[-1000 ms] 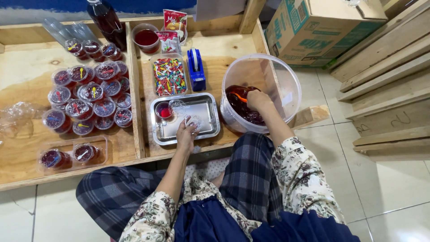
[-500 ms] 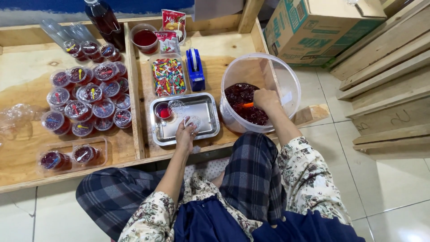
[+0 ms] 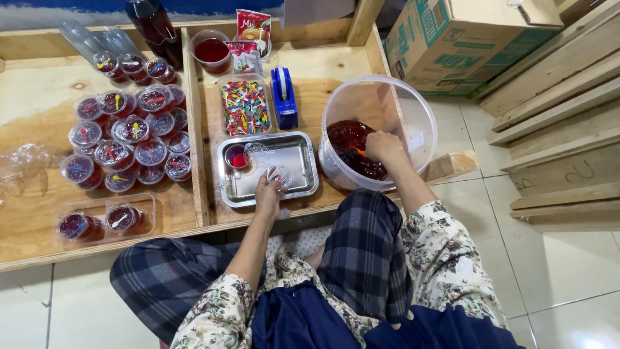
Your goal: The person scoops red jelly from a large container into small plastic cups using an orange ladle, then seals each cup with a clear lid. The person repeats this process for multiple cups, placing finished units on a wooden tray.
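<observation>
Now — right hand [image 3: 382,146] in tub [image 3: 413,110], gripping orange scoop [image 3: 359,152] in red jelly [image 3: 349,139] | left hand [image 3: 268,192] pinching empty cup [image 3: 279,176] over tray [image 3: 297,161] | filled cups [image 3: 129,139] lidded — jelly remains to portion.

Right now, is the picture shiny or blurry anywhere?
In the head view, the metal tray gleams with pale glare, the clear tub rim catches light, and the floor tiles reflect softly; the left hand and right hand look sharp, and edges bend slightly outward.
</observation>
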